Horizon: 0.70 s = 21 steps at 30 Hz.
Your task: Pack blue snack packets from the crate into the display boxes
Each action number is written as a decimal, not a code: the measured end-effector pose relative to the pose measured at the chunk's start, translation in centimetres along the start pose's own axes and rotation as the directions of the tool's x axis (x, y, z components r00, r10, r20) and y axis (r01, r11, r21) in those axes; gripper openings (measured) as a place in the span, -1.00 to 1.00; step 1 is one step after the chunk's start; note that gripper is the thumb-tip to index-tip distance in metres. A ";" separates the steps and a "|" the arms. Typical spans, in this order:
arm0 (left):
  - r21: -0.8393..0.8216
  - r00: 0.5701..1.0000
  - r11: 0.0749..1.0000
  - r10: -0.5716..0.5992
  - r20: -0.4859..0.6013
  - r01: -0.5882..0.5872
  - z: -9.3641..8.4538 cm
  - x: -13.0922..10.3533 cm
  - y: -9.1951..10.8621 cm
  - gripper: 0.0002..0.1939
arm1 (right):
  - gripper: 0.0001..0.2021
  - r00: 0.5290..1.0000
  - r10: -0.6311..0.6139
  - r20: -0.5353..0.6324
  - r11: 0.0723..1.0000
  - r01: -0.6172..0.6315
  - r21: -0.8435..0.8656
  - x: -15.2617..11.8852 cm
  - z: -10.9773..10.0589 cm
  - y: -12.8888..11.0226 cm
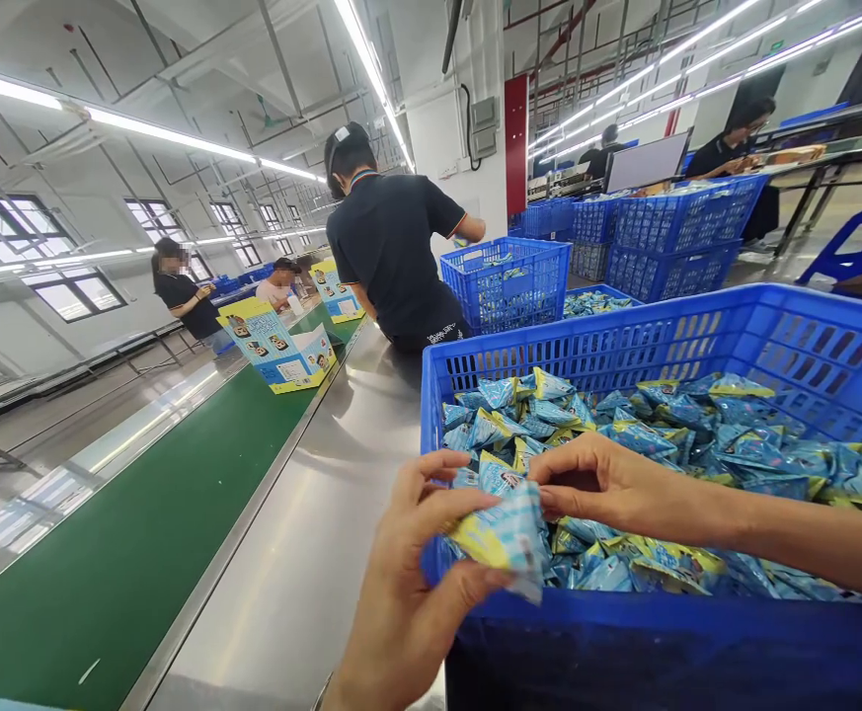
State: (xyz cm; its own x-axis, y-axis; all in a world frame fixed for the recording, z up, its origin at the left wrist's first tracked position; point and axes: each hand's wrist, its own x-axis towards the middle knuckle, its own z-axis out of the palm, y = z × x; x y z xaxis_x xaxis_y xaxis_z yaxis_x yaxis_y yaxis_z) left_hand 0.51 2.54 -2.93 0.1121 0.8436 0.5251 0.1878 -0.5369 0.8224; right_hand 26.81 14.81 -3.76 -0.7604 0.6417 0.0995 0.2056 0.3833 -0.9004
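Observation:
Between the thumb and fingers of my left hand is a small blue-and-yellow sealed snack packet, held over the near left corner of a blue plastic crate. My right hand reaches in from the right, its thumb and index finger pinched at the packet's right edge. Their exact hold is partly hidden. Below and behind both hands, many similar packets lie heaped in the crate.
A green conveyor belt runs along the left beside a metal ledge. Printed yellow-and-blue boxes stand on the belt. A person in a dark shirt sits just ahead, by another blue crate. Stacked crates stand behind.

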 end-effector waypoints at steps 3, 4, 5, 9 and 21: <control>0.202 0.989 0.979 -0.012 0.147 -0.018 0.9 0.0 0.1 -0.75 | -0.35 0.999 -0.026 0.032 0.998 0.024 0.052 -0.3 0.2 -0.3; 0.232 0.983 0.973 -0.028 0.182 -0.015 1.2 0.0 0.1 -0.75 | -0.35 0.998 -0.043 0.049 0.997 0.040 0.070 -0.4 0.2 -0.4; 0.250 0.977 0.968 -0.038 0.208 -0.016 1.4 0.1 0.1 -0.76 | -0.35 0.996 -0.062 0.061 0.995 0.057 0.084 -0.5 0.3 -0.6; 0.207 0.979 0.977 0.014 0.202 -0.056 1.5 0.3 -0.1 -0.75 | -0.36 0.998 -0.063 0.026 0.997 0.062 0.050 -0.2 0.0 -1.1; -0.008 0.957 0.987 0.151 -0.248 -0.158 -0.7 -0.7 1.1 -0.71 | -0.65 0.971 0.234 -0.044 0.749 -0.208 -0.629 1.8 -5.3 10.2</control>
State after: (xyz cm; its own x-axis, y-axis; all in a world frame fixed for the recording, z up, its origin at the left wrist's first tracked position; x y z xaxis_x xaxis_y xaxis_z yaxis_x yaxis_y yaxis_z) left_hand 0.01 1.32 -2.23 -0.1058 0.7245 0.6811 0.1598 -0.6636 0.7308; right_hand 30.75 23.41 -10.57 -0.6638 0.7419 -0.0952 0.6999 0.5713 -0.4287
